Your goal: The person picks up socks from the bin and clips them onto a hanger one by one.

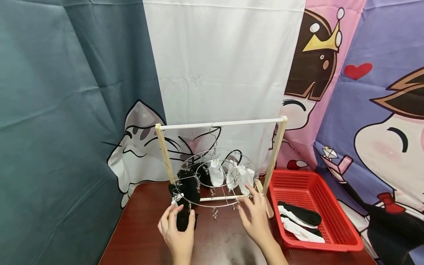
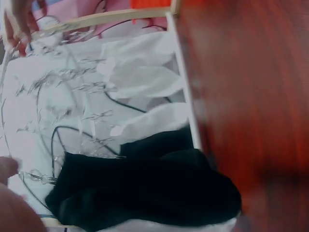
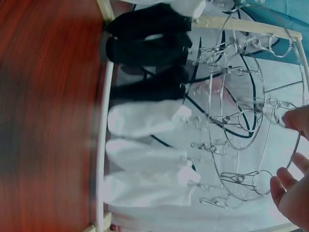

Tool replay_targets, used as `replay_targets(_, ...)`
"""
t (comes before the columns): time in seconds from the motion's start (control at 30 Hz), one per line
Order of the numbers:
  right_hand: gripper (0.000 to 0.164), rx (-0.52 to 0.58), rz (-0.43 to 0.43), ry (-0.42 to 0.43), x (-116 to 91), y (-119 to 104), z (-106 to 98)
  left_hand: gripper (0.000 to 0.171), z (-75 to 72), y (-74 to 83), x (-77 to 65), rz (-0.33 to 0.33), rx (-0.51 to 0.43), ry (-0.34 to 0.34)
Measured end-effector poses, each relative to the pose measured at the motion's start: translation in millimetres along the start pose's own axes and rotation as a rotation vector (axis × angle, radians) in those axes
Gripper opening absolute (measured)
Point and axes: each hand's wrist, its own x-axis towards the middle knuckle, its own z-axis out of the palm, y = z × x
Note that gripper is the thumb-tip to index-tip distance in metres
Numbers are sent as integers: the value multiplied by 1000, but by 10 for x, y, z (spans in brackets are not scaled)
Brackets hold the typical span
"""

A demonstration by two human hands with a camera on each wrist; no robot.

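A round wire clip hanger hangs by its hook. White socks are clipped along its back and right, black socks on its left. My left hand is at the hanger's front left, thumb and fingers apart, just below a small white piece of cloth at the rim. At the right rim is my right hand, its fingers spread. In the right wrist view, the wire ring runs close by the fingertips of that hand, near a metal clip.
A stand with a white top bar and wooden posts carries the hanger on the brown table. To the right, a red basket contains black and white socks. Cartoon-printed curtains hang behind.
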Motion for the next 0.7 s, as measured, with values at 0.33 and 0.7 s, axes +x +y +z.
replay_targets(0.33, 23, 80, 17, 31, -54, -320, 65, 23, 141, 11, -120, 255, -165, -239)
replay_targets(0.7, 26, 84, 17, 15, -93, -453, 87, 23, 136, 111, -99, 73, -177, -270)
